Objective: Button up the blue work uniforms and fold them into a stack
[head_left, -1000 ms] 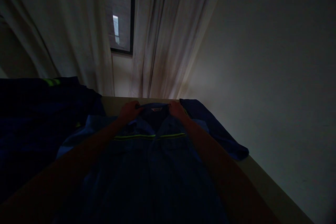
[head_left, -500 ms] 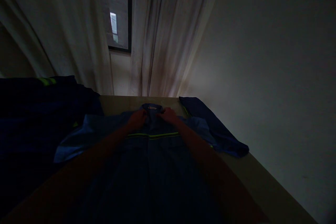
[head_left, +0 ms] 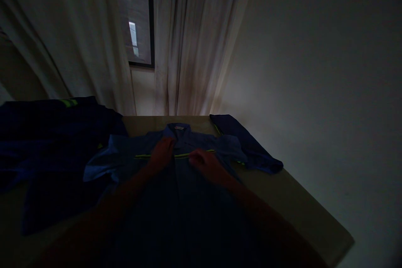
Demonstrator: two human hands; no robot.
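Head view: shirt (head_left: 176, 184) lies front-up on the table (head_left: 301, 213); left hand (head_left: 161, 154) and right hand (head_left: 204, 163) press flat, fingers seemingly unclenched in the dimness. Uneven pressure could wrinkle the front.

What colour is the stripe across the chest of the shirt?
Bright yellow-green, on the blue shirt; the stripe shows in the head view.

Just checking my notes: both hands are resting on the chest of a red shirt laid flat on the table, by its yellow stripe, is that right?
Not quite. The shirt is blue, not red, as the head view shows. The rest holds: left hand and right hand rest on its chest by the yellow stripe, flat on the table.
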